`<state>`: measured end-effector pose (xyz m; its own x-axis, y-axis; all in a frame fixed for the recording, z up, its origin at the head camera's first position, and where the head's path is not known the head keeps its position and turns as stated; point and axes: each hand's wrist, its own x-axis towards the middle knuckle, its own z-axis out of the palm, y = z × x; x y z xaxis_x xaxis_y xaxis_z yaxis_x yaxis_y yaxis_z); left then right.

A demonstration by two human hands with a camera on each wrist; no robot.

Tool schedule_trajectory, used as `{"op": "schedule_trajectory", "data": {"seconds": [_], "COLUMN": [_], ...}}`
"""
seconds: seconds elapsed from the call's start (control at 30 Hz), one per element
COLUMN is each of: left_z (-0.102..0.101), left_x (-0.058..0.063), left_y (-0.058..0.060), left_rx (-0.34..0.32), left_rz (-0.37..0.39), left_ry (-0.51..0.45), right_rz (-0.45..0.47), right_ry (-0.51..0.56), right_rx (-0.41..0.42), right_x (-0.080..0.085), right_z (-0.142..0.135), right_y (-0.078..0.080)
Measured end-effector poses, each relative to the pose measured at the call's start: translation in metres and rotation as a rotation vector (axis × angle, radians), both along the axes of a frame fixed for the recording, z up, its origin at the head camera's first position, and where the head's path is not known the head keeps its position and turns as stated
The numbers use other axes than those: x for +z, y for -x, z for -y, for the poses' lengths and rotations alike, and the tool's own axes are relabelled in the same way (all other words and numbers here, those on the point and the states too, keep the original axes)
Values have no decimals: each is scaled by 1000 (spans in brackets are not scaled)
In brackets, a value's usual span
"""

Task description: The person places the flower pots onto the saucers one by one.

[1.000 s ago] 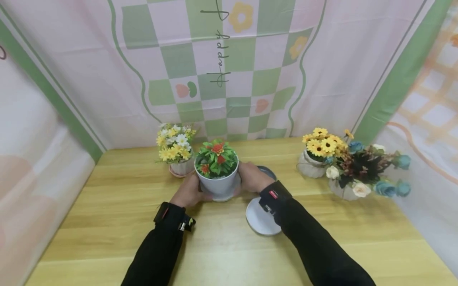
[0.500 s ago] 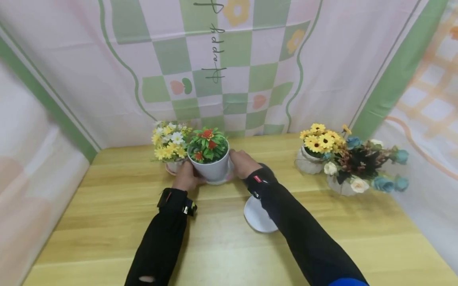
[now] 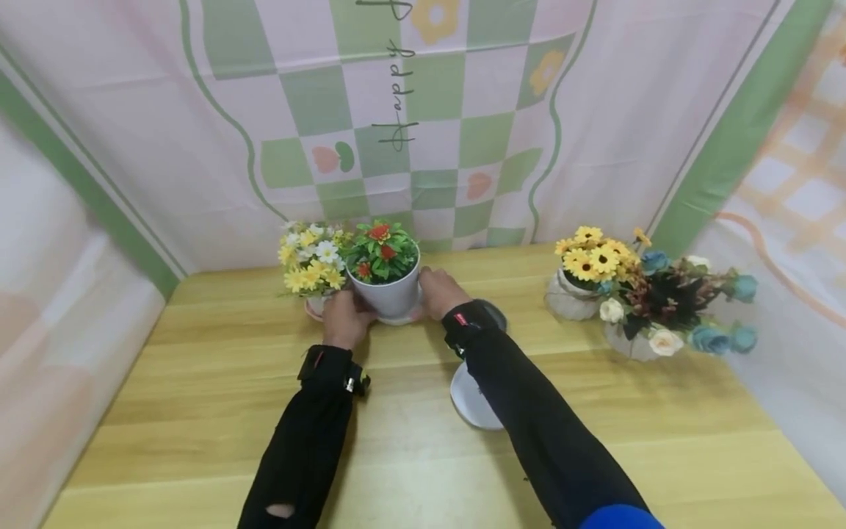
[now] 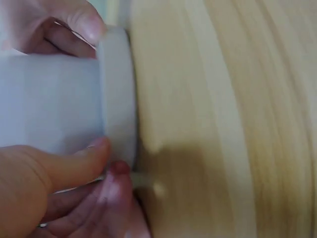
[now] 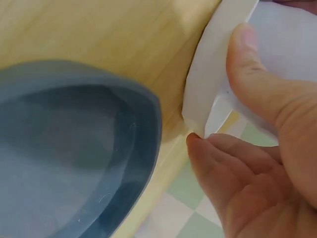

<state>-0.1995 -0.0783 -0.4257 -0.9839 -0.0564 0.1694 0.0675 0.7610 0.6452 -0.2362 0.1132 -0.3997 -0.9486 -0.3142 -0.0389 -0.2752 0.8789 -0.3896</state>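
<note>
A potted plant with red flowers and green leaves, in a white pot (image 3: 388, 294), is between my two hands near the back of the table. Under the pot is a white saucer (image 4: 119, 99). My left hand (image 3: 345, 319) grips the left side, thumb and fingertips at the saucer's rim in the left wrist view. From the right, my right hand (image 3: 441, 294) holds the saucer's edge, its thumb (image 5: 247, 64) against the rim. The saucer is at or just above the wooden table; I cannot tell whether it touches.
Close on the left stands a pot of yellow and white flowers (image 3: 313, 261). A dark grey saucer (image 5: 143, 148) and a white round saucer (image 3: 472, 400) lie by my right arm. Yellow flowers (image 3: 588, 257) and a blue-and-cream rose arrangement (image 3: 667, 301) stand at right. A patterned curtain (image 3: 436, 147) hangs behind.
Both hands have carried the potted plant back and slightly left, down towards the table beside the yellow and white flowers. Movement has slowed in the last half second.
</note>
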Motion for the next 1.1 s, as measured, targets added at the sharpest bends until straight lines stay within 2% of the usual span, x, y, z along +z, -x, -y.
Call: {"op": "schedule_trajectory", "data": {"seconds": [0.1, 0.2, 0.27, 0.37, 0.43, 0.47, 0.6, 0.67, 0.73, 0.8, 0.93, 1.03, 1.1], "left_z": [-6, -13, -17, -25, -35, -41, -70, -85, -97, -106, -116, -117, -117], "left_x": [5, 12, 17, 25, 30, 30, 26, 20, 13, 6, -5, -8, -8], "left_y": [-9, -22, -34, -52, -64, -69, -84, -90, -95, -99, -104, -106, -108], "left_rx": [-14, -66, -114, -190, -265, -309, -542, -639, -696, -718, -706, -729, -771], "left_rz": [16, 37, 71, 151, 196, 215, 192, 179, 148, 119, 68, 53, 47], "left_ry": [25, 101, 184, 256, 256, 225, 117, 108, 138, 172, 196, 138, 96], "right_rz": [41, 49, 7, -81, -117, -116, -81, -73, -60, -41, 10, -28, -64], "right_ry": [21, 37, 37, 34, 25, 22, -3, -12, -11, 7, 165, 344, 451], "right_rx": [-17, -63, -103, -173, -231, -260, -359, -387, -425, -471, -577, -636, -675], "right_x": [1, 3, 4, 5, 6, 7, 10, 10, 8, 2, -15, -25, -29], "right_z": [-5, -15, -25, -45, -62, -72, -120, -144, -164, -178, -189, -191, -192], "right_y": [-2, -10, -18, -35, -49, -57, -85, -95, -102, -104, -102, -94, -88]}}
